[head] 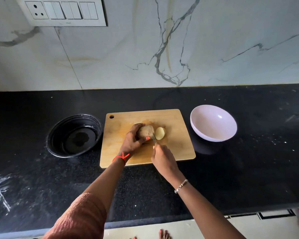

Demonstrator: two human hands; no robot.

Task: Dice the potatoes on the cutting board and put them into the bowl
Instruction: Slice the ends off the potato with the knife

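- Cutting board [176, 149]: wooden, on a black counter [248, 169], hanging hole at its far left corner.
- Potato [144, 132]: unpeeled, near the board's middle; a cut slice [160, 133] lies flat just beside it, toward the right edge.
- Left hand [132, 141]: fingers curled and clamped over the potato, thumb tip close to the blade. Risk: a nicked thumb if the blade drifts left.
- Right hand [162, 158]: fingers closed round the handle of a knife [153, 136], blade set at the potato's cut end. Risk: the round potato may roll under pressure, since no flat face appears to sit on the board.
- White bowl [213, 123]: empty, off the board's right edge, not touching it. Risk: pieces may drop on the counter in transfer.
- Black bowl [74, 135]: off the left edge; could take pieces by mistake.
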